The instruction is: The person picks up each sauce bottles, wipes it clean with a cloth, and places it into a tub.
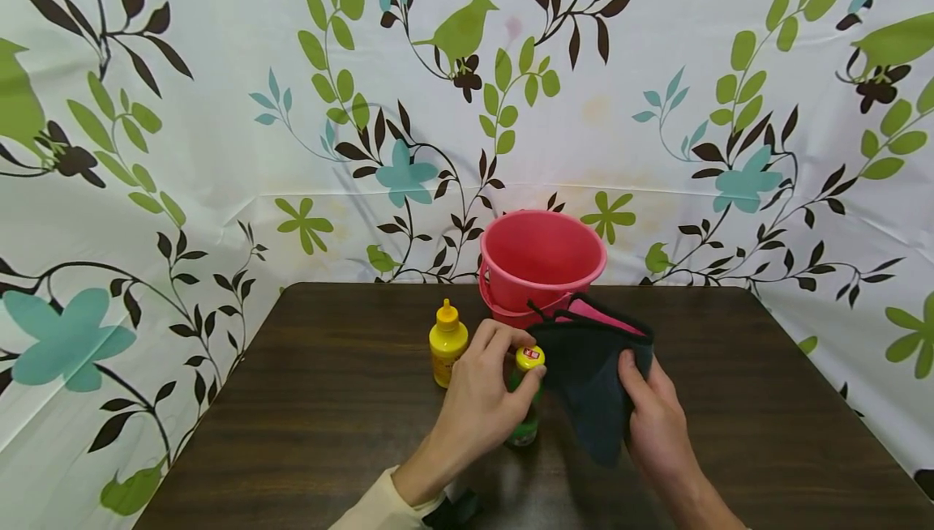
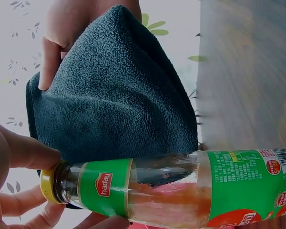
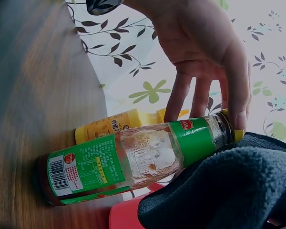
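Observation:
A glass sauce bottle (image 2: 171, 191) with green labels and a yellow cap (image 1: 530, 357) appears to stand upright on the table. My left hand (image 1: 481, 400) pinches it at the cap, thumb on one side and fingers on the other. To the right, my right hand (image 1: 660, 421) grips a dark teal cloth (image 1: 591, 376) with black edging and a pink patch along its top. The cloth hangs beside the bottle, close to its neck in the right wrist view. That view hides most of my right hand.
A yellow squeeze bottle (image 1: 447, 344) with a pointed nozzle stands left of the sauce bottle. Behind the cloth is a pink bucket (image 1: 503, 283) near the back edge of the dark wooden table (image 1: 328, 400). A patterned curtain (image 1: 219, 108) hangs behind.

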Demonstrator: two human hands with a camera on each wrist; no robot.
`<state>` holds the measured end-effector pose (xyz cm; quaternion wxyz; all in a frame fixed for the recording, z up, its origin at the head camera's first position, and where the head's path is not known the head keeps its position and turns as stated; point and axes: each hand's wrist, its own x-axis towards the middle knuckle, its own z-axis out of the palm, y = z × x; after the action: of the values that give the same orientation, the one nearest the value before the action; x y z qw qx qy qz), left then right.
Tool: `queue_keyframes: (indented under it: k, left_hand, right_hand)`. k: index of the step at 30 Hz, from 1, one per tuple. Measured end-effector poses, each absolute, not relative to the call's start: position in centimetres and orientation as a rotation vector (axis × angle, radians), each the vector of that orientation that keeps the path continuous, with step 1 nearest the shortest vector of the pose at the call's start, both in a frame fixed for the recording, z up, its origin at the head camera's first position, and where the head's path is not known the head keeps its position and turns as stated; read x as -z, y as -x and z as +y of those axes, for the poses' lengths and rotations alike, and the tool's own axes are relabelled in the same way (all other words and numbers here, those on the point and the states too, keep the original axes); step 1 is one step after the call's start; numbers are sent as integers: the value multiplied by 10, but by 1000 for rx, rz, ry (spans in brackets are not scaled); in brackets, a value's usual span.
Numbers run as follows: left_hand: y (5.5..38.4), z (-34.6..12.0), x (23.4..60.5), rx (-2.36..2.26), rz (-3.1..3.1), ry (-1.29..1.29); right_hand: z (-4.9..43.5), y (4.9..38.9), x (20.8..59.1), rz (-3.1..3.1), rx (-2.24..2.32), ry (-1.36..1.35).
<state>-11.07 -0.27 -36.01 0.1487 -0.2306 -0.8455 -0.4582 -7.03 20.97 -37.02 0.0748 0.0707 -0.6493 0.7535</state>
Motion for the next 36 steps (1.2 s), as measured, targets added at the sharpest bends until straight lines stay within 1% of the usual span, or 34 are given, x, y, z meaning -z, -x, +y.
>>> queue_keyframes:
  k: [8, 11, 19, 27, 36]
  left_hand:
    - [111, -1, 361, 1294, -2452, 617]
    - [112, 0, 362, 1282, -2453, 609]
    - [113, 0, 363, 1243, -2454, 634]
    - [112, -1, 363, 1249, -2438, 659]
    - [113, -2, 367, 1253, -2429, 690]
  right_hand:
    - [206, 69, 373, -2065, -2123, -88]
    - [202, 70, 375, -2130, -2061, -84]
    - [192, 71, 373, -2261, -2056, -233]
    - [183, 81, 377, -2363, -2038, -523]
    - [171, 88, 385, -2385, -2248, -529]
